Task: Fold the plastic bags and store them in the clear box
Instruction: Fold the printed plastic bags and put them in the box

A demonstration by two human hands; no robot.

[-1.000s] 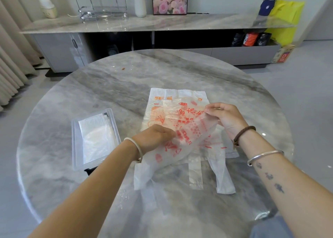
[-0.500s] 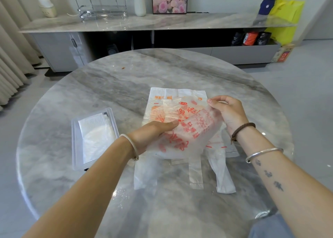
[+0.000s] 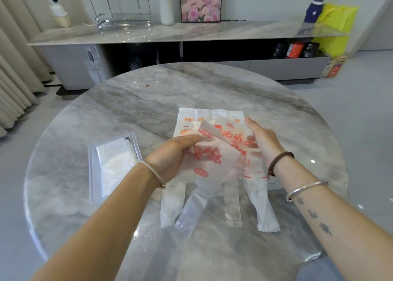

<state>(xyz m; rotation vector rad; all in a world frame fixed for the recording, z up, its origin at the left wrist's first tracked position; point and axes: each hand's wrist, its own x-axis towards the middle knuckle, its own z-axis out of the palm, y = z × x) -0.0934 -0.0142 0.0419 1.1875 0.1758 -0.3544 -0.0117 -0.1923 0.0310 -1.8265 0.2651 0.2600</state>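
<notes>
A translucent plastic bag with red print (image 3: 212, 159) is lifted a little off the round marble table (image 3: 136, 114). My left hand (image 3: 170, 155) grips its left edge, fingers curled round the film. My right hand (image 3: 260, 141) is at the bag's right side with fingers fairly straight; it is blurred, and whether it pinches the film is unclear. Under it another white bag with red print (image 3: 191, 115) lies flat, handles (image 3: 232, 208) pointing toward me. The clear box (image 3: 92, 174) sits to the left with a folded white bag (image 3: 114, 163) inside.
Behind the table runs a long marble sideboard (image 3: 191, 33) with a wire rack, a white vase and a framed flower picture. A yellow bag (image 3: 338, 23) and a blue bottle stand at its right end. Curtains hang at the far left.
The top bag has been gathered up and shifted left toward my left hand. My right hand has opened out and moved slightly away along the bag's right side.
</notes>
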